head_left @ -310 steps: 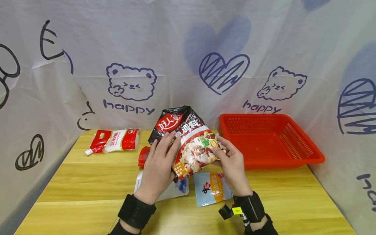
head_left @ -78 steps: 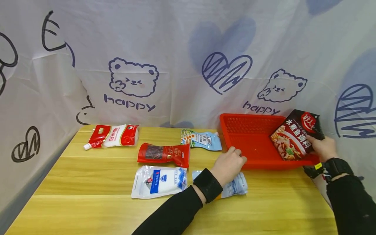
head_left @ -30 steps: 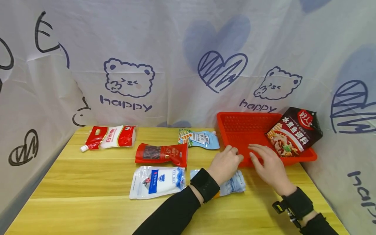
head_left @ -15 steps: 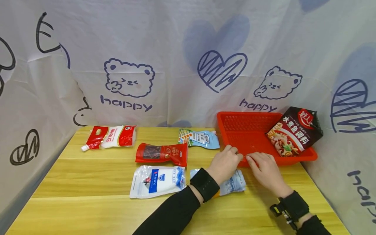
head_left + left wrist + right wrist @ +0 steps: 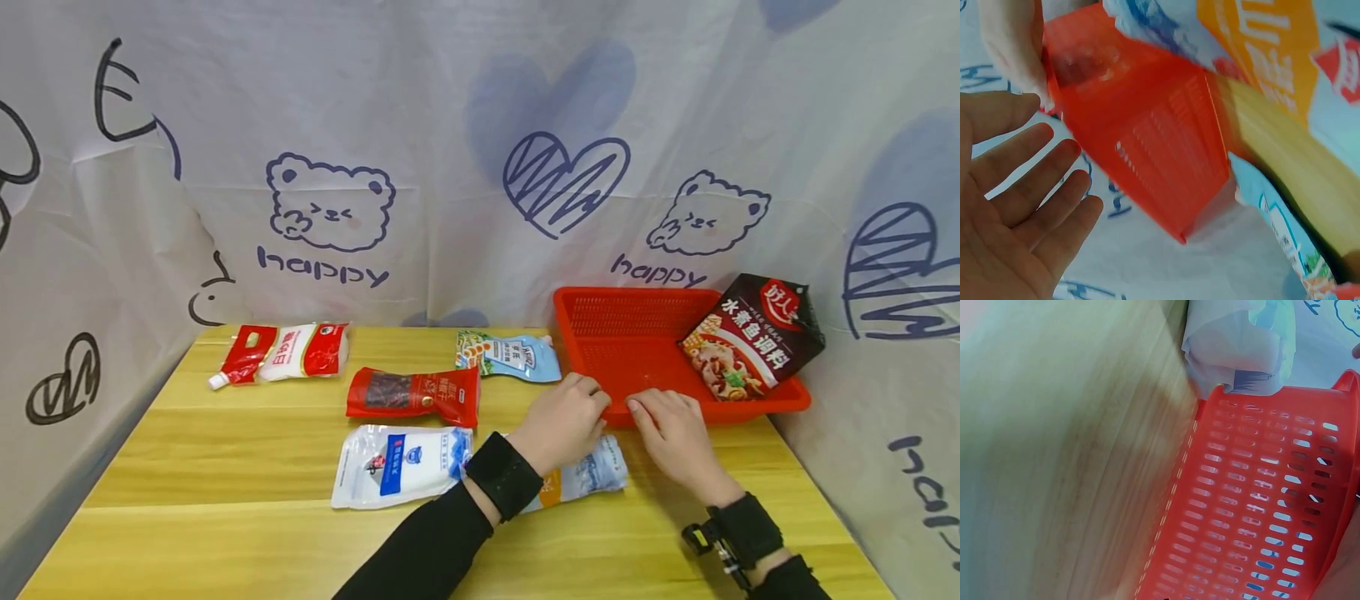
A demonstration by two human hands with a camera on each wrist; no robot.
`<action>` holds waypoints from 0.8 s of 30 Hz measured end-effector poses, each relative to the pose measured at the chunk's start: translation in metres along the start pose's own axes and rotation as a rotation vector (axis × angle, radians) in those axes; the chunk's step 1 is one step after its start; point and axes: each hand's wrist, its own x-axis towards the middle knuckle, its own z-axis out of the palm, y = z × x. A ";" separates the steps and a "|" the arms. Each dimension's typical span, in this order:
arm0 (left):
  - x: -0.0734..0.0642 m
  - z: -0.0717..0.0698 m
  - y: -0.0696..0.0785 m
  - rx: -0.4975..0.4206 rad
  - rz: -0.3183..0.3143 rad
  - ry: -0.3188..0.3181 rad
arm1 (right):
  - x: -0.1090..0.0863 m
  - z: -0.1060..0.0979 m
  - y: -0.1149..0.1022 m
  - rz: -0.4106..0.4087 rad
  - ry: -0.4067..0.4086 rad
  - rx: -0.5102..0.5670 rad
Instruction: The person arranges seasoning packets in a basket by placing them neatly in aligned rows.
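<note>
My left hand (image 5: 564,423) hovers at the front left corner of the red plastic basket (image 5: 630,367). In the left wrist view its relaxed fingers (image 5: 1054,181) are spread, with nothing between them. My right hand (image 5: 675,435) rests loosely on the middle of the basket's front rim, fingertips over the edge. A black and red fish-seasoning pouch (image 5: 753,337) leans inside the basket's right end, its top jutting past the rim. Beneath my left hand and wrist lies a light-blue and orange pouch (image 5: 596,468), partly hidden.
Left of the basket lies a light-blue Heinz spouted pouch (image 5: 517,357). Further left are a red snack bag (image 5: 412,396), a white and blue pouch (image 5: 405,461) and a red and white spouted bag (image 5: 288,352). A printed white cloth (image 5: 450,125) hangs behind the wooden table (image 5: 225,542).
The black and red pouch went from both hands into the basket, and my right hand let go of it and came back to the front rim. Just now my left hand drew slightly left.
</note>
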 end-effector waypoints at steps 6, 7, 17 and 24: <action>-0.014 -0.017 -0.025 -0.019 -0.067 0.107 | 0.000 0.002 0.000 -0.005 0.014 0.008; -0.017 -0.020 -0.031 -0.027 -0.077 0.125 | 0.000 0.002 0.000 -0.005 0.014 0.010; -0.070 -0.056 -0.098 -0.059 -0.254 0.240 | -0.001 0.003 -0.004 -0.001 0.019 0.031; -0.112 -0.073 -0.153 -0.004 -0.374 0.247 | -0.001 0.003 -0.005 -0.001 0.022 0.030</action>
